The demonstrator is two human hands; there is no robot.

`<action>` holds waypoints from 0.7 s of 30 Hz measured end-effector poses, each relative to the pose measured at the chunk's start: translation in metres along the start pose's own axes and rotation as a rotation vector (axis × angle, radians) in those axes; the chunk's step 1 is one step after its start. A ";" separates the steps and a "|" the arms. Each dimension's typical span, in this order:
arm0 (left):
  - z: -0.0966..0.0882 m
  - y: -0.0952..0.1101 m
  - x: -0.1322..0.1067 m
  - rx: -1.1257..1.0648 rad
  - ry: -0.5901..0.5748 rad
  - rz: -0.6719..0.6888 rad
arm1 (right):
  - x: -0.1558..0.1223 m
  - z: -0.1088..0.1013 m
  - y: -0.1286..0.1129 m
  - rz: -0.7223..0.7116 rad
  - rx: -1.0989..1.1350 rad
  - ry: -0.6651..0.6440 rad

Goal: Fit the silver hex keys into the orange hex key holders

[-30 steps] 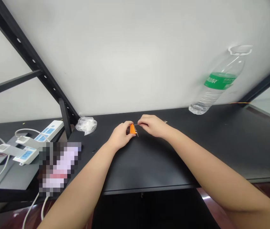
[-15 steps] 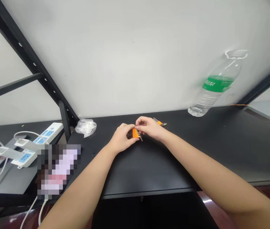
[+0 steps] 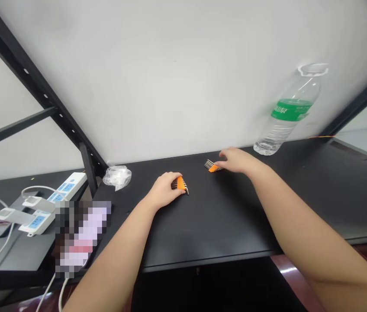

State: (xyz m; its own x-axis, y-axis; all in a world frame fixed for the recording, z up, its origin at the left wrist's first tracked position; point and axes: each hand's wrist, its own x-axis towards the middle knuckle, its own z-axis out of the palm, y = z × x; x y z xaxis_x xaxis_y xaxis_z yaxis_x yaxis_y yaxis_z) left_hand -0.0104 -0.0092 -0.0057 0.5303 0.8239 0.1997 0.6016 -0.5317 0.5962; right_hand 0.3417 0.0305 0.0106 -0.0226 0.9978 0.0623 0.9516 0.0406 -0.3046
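**Holding one, touching the other**

Gripping a hex-key set [image 3: 180, 184] in the curled fingers of the left hand [image 3: 164, 190], low on the black table [image 3: 203, 225] near its middle. Reaching the right hand [image 3: 237, 159] onto a second set [image 3: 212, 166] farther back, fingers bent over its orange holder; impossible to tell whether clamped or merely resting. Probably light and rigid, slick on the steel. Best taken by the plastic holder, not the fanned key ends. Beyond, by the wall: a water bottle [image 3: 287, 117].
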 end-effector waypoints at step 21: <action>0.001 -0.027 0.005 0.296 0.201 -0.115 | -0.029 0.029 -0.084 -0.593 0.297 -0.215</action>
State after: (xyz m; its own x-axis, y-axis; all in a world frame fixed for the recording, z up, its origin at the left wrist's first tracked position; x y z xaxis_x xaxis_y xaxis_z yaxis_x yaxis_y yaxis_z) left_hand -0.0234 0.0095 -0.0213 0.3387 0.8880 0.3110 0.8125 -0.4428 0.3793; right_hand 0.2532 -0.0006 0.0067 -0.6023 0.7894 0.1182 0.6362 0.5642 -0.5262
